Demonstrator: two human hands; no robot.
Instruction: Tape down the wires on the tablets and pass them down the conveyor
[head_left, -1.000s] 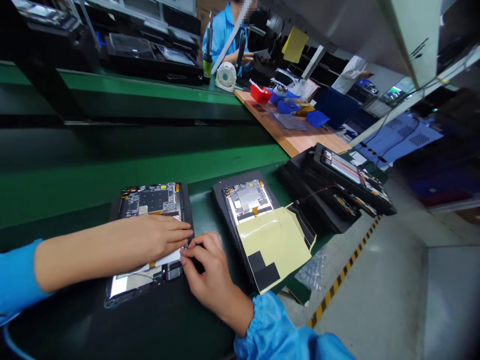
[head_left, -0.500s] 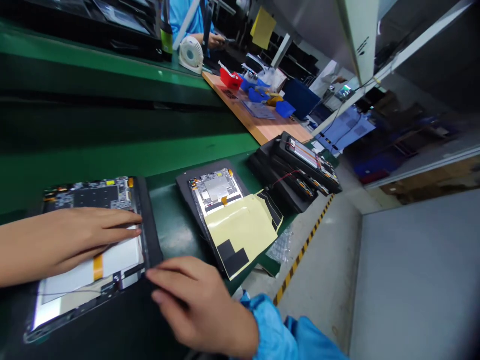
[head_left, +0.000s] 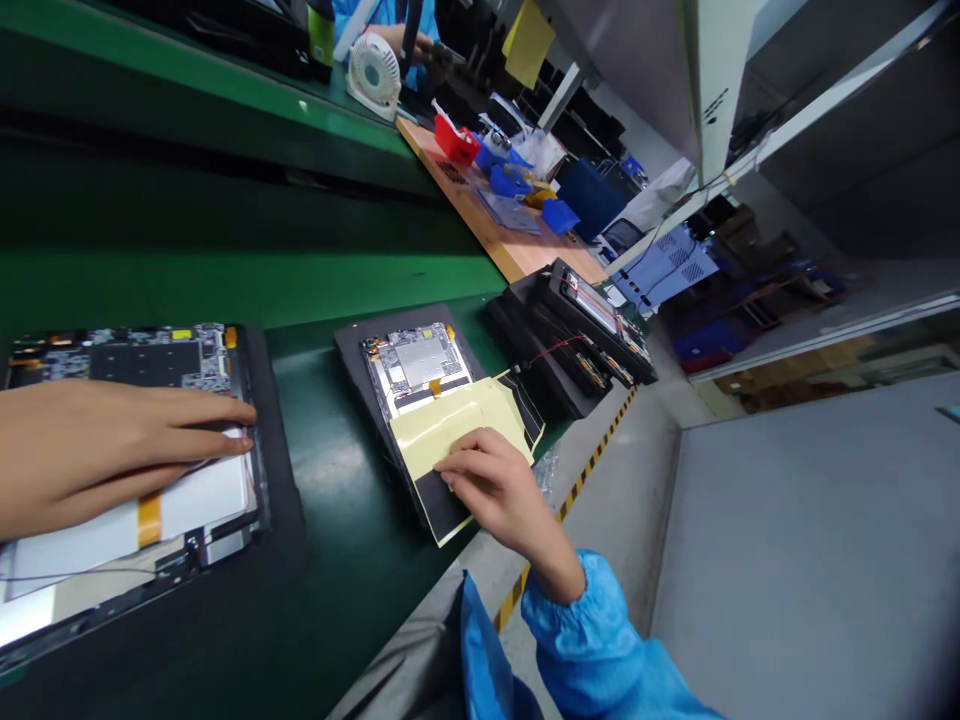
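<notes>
An opened tablet (head_left: pixel 225 490) with its circuit board showing lies on a dark foam pad at the left. My left hand (head_left: pixel 112 445) rests flat across it, fingers extended over the white battery area. To the right, a second opened tablet (head_left: pixel 420 360) sits on another pad, its lower part covered by a yellow backing sheet (head_left: pixel 427 425) with black pieces on it. My right hand (head_left: pixel 499 490) is over that sheet, thumb and fingertips pinched together at the edge of a black piece (head_left: pixel 442 505). Whether the piece is lifted is too small to tell.
Stacked black pads with more opened tablets (head_left: pixel 607 320) stand beyond the sheet. Further back are a wooden table (head_left: pixel 495 235) with red and blue bins, a white fan (head_left: pixel 373 75) and a seated person's blue sleeve. A green ledge (head_left: pixel 225 285) runs behind the pads.
My right hand has moved from the left tablet's corner to the yellow sheet on the second tablet. My left hand stays on the left tablet. The view has shifted slightly.
</notes>
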